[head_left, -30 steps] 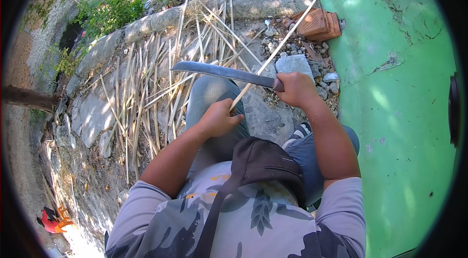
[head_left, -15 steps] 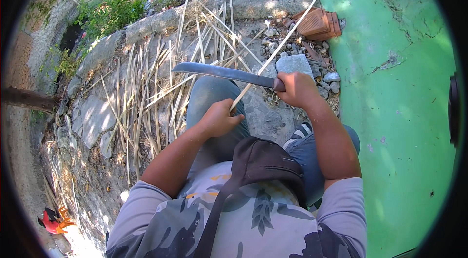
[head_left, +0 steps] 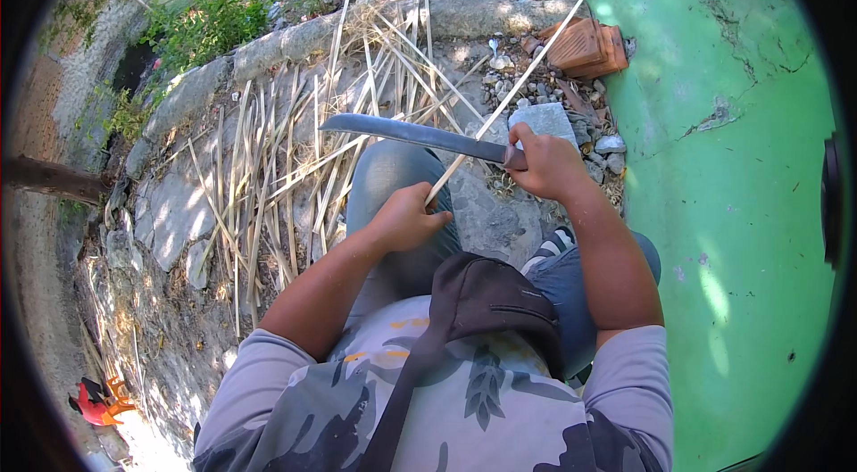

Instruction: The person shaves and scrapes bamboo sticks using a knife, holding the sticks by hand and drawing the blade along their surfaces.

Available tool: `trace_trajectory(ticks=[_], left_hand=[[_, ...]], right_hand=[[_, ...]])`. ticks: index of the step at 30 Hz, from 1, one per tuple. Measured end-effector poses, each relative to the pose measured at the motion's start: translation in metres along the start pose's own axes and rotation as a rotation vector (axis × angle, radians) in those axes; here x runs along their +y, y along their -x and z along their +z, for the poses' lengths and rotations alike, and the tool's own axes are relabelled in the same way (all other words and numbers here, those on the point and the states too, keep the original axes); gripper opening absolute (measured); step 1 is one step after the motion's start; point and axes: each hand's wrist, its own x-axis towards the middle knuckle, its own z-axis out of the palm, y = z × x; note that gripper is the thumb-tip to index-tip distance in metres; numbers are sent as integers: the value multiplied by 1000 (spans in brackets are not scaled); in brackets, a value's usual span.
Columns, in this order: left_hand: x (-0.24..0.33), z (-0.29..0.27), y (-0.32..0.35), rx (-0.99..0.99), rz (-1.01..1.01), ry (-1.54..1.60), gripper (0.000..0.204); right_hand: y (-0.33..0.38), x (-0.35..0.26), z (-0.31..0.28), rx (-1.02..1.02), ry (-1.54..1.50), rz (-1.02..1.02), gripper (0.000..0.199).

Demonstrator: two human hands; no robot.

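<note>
My left hand (head_left: 411, 220) is closed around the lower end of a long pale bamboo strip (head_left: 522, 81), which slants up and away to the right. In my right hand (head_left: 546, 167) is the handle of a machete (head_left: 420, 134). Its long dark blade points left over my raised knee and crosses the strip a short way above my left hand. Blade and strip appear to touch at the crossing. Many similar pale strips (head_left: 259, 178) lie loosely heaped on the stone ground, ahead and to the left.
Ahead on the right are a grey block (head_left: 544, 121), loose stones (head_left: 610, 144) and stacked orange hollow bricks (head_left: 585, 47). A green wall (head_left: 714, 204) runs along my right. A low stone kerb (head_left: 295, 42) borders the far side. A black bag (head_left: 491, 298) rests against my front.
The grip of both hands on machete and strip is the same. The picture has shifted slightly; blade and strip keep almost the same crossing.
</note>
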Motion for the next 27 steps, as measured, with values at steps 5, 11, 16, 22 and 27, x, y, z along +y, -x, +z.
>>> trace_trajectory(ticks=[5, 11, 16, 22, 27], left_hand=[[-5, 3, -2, 15, 30, 44, 38], [-11, 3, -3, 28, 76, 29, 39], [-14, 3, -3, 33, 100, 32, 39], [-10, 3, -1, 15, 101, -5, 38], [-11, 6, 0, 36, 113, 33, 39]], right_hand=[[1, 0, -3, 46, -38, -56, 38], [0, -7, -26, 109, 127, -205, 29], [3, -25, -43, 39, 342, -142, 34], [19, -25, -32, 40, 220, -16, 37], [26, -19, -13, 83, 85, 48, 35]])
